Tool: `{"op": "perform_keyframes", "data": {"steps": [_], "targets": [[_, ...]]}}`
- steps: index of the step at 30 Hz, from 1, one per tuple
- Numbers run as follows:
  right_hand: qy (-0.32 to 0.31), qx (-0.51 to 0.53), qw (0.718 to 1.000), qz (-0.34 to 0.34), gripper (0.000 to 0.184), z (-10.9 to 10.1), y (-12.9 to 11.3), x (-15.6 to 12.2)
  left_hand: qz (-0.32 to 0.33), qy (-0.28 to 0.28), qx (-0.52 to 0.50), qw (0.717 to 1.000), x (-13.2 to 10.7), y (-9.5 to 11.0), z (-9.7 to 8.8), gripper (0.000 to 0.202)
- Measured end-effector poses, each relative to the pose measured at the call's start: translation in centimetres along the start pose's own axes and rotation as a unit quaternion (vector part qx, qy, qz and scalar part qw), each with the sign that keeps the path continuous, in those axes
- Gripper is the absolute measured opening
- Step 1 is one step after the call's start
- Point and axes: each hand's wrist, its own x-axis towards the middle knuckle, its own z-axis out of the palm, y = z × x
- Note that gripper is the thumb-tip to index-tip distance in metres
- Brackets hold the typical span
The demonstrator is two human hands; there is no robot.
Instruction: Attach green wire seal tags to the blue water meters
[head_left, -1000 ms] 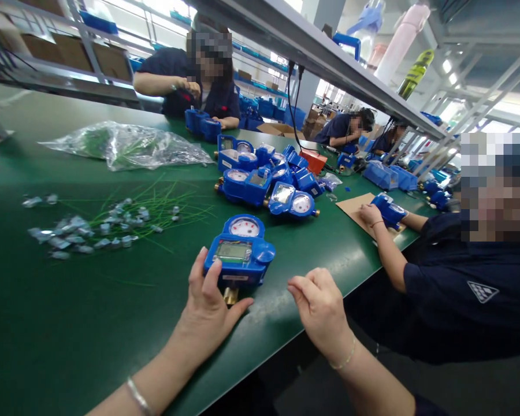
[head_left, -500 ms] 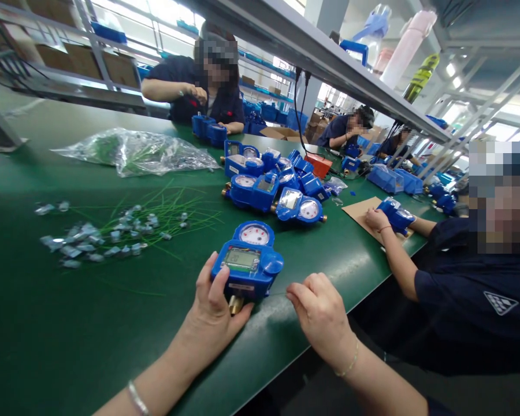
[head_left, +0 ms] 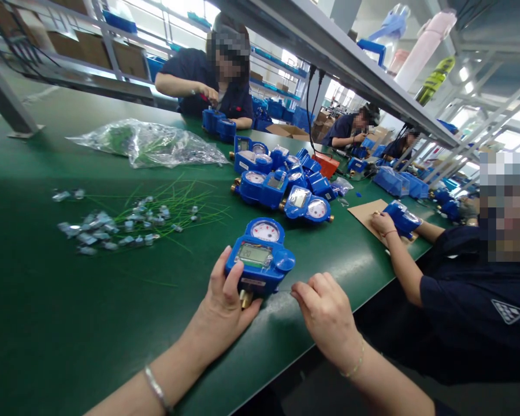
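A blue water meter (head_left: 260, 260) with a round dial and a small display is in my left hand (head_left: 227, 300), whose fingers grip its left side and the underside by the brass end. To the right of the meter, my right hand (head_left: 325, 315) is closed in a pinch. A thin, faint wire (head_left: 285, 290) runs from the meter's lower right side to those fingertips. On the table to the left lies a loose bunch of green wires with small clear tags (head_left: 125, 225).
Several blue meters (head_left: 281, 179) are piled beyond my hands. A clear plastic bag (head_left: 147, 144) lies behind the wires. A co-worker at right handles a meter (head_left: 401, 218) over a cardboard sheet (head_left: 366, 215); another person (head_left: 225, 75) works opposite. A shelf (head_left: 312, 34) hangs overhead.
The whole view has shifted, so things appear farther right. My right hand's pinch is slightly nearer the meter. My left hand still holds the meter.
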Motion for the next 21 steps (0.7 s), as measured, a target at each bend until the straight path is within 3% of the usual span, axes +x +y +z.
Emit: {"op": "perform_keyframes", "data": {"steps": [7, 11, 21], "targets": [[-0.007, 0.007, 1.0, -0.026, 0.018, 0.5, -1.3, 0.7, 0.03, -0.013, -0.011, 0.999, 0.3, -0.4, -0.4, 0.089], [-0.015, 0.03, 0.999, -0.025, 0.018, 1.7, -2.4, 0.9, 0.006, -0.018, -0.024, 1.0, 0.2, -0.8, -0.7, 0.089], [0.067, 0.123, 0.989, 0.054, 0.015, 4.8, -4.8, 2.1, -0.027, -0.027, -0.014, 0.999, 0.8, -3.9, -2.2, 0.081]]}}
